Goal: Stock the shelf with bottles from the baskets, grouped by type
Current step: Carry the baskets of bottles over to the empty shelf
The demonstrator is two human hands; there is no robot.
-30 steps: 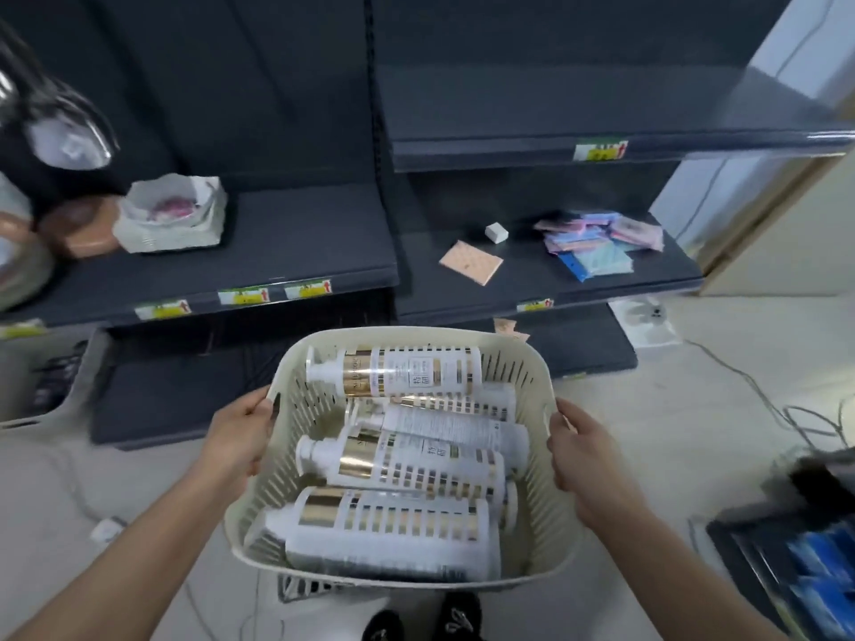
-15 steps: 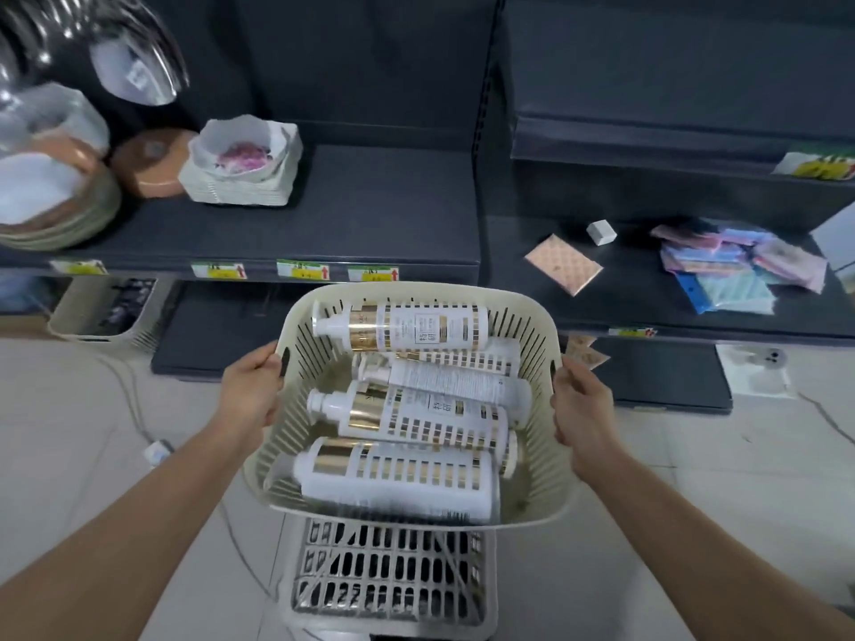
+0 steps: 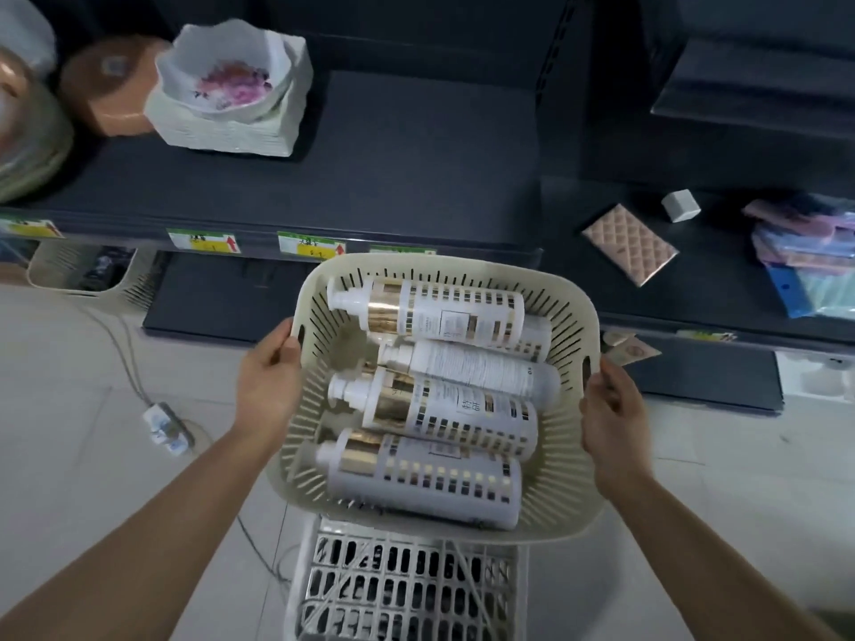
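I hold a cream slotted basket (image 3: 573, 316) in front of me. My left hand (image 3: 270, 381) grips its left rim and my right hand (image 3: 610, 411) grips its right rim. Several white bottles with gold bands lie on their sides in it, caps to the left: one at the far side (image 3: 430, 312), a plain white one (image 3: 476, 370), and two nearer ones (image 3: 444, 411) (image 3: 425, 478). Beyond the basket runs the dark shelf (image 3: 416, 187), its right part bare.
A white slatted crate (image 3: 407, 589) stands on the floor under the basket. A stack of white dishes (image 3: 231, 94) and brown bowls (image 3: 106, 85) occupy the shelf's left. A second basket (image 3: 78, 275) sits low at left. A power strip (image 3: 166, 427) and cable lie on the floor. Packets (image 3: 805, 252) lie at right.
The view has swung left and closer to the shelf. The basket, still held by both hands, now sits nearer the left shelf bay and above the white crate.
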